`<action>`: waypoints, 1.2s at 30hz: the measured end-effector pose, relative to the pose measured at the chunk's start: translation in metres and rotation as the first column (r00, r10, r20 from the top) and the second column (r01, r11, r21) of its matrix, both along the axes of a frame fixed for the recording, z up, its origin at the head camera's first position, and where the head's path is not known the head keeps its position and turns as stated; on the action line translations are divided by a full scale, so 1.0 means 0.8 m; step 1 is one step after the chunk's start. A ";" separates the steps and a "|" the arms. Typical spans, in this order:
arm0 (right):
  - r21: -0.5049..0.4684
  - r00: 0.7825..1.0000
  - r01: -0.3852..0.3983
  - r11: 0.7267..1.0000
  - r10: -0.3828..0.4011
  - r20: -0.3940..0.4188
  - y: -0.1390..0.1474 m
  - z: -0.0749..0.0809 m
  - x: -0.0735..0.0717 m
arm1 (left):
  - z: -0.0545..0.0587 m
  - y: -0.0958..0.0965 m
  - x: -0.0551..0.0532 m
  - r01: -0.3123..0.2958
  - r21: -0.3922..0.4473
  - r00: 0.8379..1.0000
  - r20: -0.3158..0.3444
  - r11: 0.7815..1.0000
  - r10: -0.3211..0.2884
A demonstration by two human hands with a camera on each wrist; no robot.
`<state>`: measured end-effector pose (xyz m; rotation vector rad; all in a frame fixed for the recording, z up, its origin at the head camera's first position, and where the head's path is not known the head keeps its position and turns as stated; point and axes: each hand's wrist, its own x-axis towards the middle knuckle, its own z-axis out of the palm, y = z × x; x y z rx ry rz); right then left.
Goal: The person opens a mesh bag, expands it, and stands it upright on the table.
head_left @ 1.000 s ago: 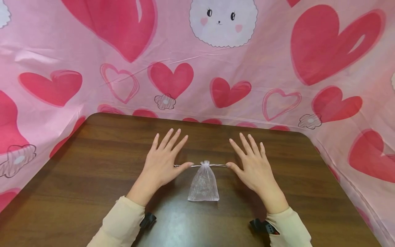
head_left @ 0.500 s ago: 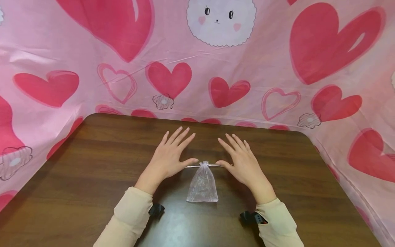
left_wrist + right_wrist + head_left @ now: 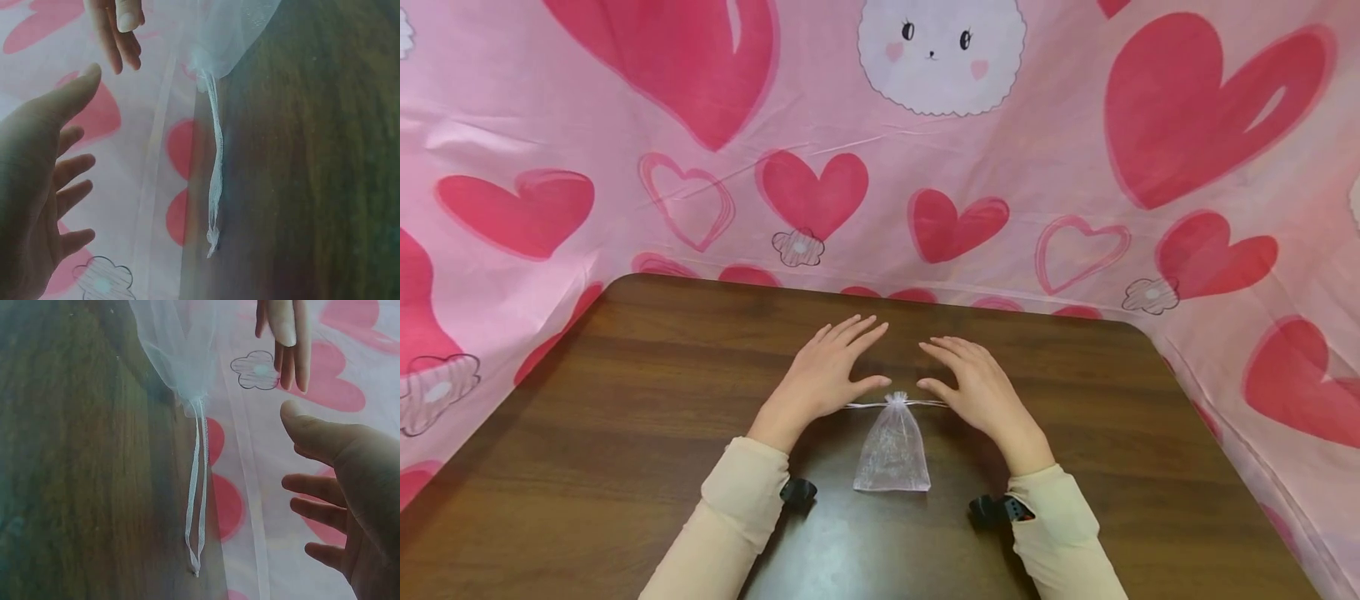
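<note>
A small sheer white organza drawstring bag (image 3: 892, 454) lies flat on the table, its gathered neck pointing away from me. From the neck a thin ribbon (image 3: 217, 150) runs out to the left, knotted at its end, and a looped ribbon (image 3: 203, 487) runs to the right. My left hand (image 3: 822, 371) hovers over the left ribbon, fingers spread and slightly bent, thumb toward the bag's neck. Mirroring it, my right hand (image 3: 983, 385) is over the right ribbon with relaxed fingers. Both hands hold nothing, and in the head view each partly covers its ribbon.
The brown wood-grain table (image 3: 625, 433) has rounded far corners. Behind it and along the sides hangs a pink cloth (image 3: 880, 133) printed with hearts. Black wrist cameras sit at the left cuff (image 3: 799, 493) and right cuff (image 3: 988, 511).
Both hands have moved inward toward each other above the bag's neck, and their fingers have gone from widely spread to gently bent. The bag stays in place.
</note>
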<state>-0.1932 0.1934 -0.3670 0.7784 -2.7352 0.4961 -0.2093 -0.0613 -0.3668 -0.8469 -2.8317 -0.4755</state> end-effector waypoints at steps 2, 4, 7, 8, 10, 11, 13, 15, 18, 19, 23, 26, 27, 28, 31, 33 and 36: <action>-0.013 1.000 -0.013 1.000 0.013 -0.010 -0.001 -0.001 -0.003 | -0.003 0.002 -0.003 0.013 0.009 1.000 0.010 1.000 -0.013; -0.028 0.999 -0.033 0.999 0.033 -0.006 -0.002 -0.001 -0.005 | -0.005 0.003 -0.005 0.024 0.021 1.000 0.018 1.000 -0.024; -0.052 0.998 -0.056 0.997 0.057 0.027 -0.005 -0.003 -0.008 | -0.009 0.004 -0.008 0.027 0.030 0.999 0.033 0.999 -0.028; -0.060 0.997 -0.061 0.996 0.064 0.044 -0.005 -0.003 -0.009 | -0.010 0.004 -0.009 0.025 0.028 0.999 0.038 0.999 -0.026; -0.075 0.995 -0.057 0.996 0.063 0.081 -0.007 -0.006 -0.011 | -0.012 0.005 -0.011 0.017 0.020 0.998 0.053 1.000 -0.018; -0.081 0.993 -0.050 0.995 0.058 0.100 -0.007 -0.007 -0.012 | -0.013 0.006 -0.013 0.017 0.015 0.998 0.063 1.000 -0.018; -0.092 0.989 -0.033 0.995 0.046 0.142 -0.008 -0.009 -0.013 | -0.015 0.008 -0.015 0.020 0.010 0.996 0.085 1.000 -0.020; -0.106 0.980 -0.012 0.994 0.033 0.196 -0.010 -0.011 -0.013 | -0.017 0.010 -0.017 0.026 0.015 0.993 0.116 1.000 -0.027; -0.120 0.958 0.013 0.993 0.023 0.287 -0.013 -0.014 -0.013 | -0.021 0.014 -0.019 0.033 0.053 0.980 0.196 0.998 -0.043; -0.123 0.948 0.020 0.992 0.021 0.319 -0.013 -0.014 -0.013 | -0.022 0.016 -0.020 0.035 0.073 0.972 0.229 0.997 -0.051; -0.133 0.915 0.008 0.991 0.047 0.400 -0.015 -0.016 -0.012 | -0.025 0.019 -0.020 0.027 0.108 0.936 0.347 0.994 -0.063; -0.142 0.902 -0.030 0.989 0.088 0.423 -0.017 -0.018 -0.013 | -0.026 0.020 -0.021 0.024 0.103 0.922 0.382 0.994 -0.062; -0.145 0.899 -0.042 0.989 0.101 0.427 -0.017 -0.020 -0.014 | -0.027 0.020 -0.021 0.023 0.098 0.921 0.385 0.995 -0.060; -0.147 0.895 -0.050 0.988 0.110 0.432 -0.018 -0.021 -0.015 | -0.027 0.021 -0.021 0.026 0.098 0.920 0.386 0.995 -0.062; -0.143 0.888 -0.058 0.988 0.117 0.444 -0.020 -0.024 -0.015 | -0.028 0.023 -0.021 0.029 0.086 0.921 0.384 0.996 -0.060; -0.138 0.887 -0.058 0.989 0.114 0.447 -0.022 -0.024 -0.015 | -0.028 0.024 -0.021 0.030 0.079 0.924 0.379 0.996 -0.058; -0.133 0.890 -0.057 0.990 0.111 0.442 -0.025 -0.024 -0.014 | -0.027 0.026 -0.019 0.029 0.070 0.926 0.373 0.997 -0.053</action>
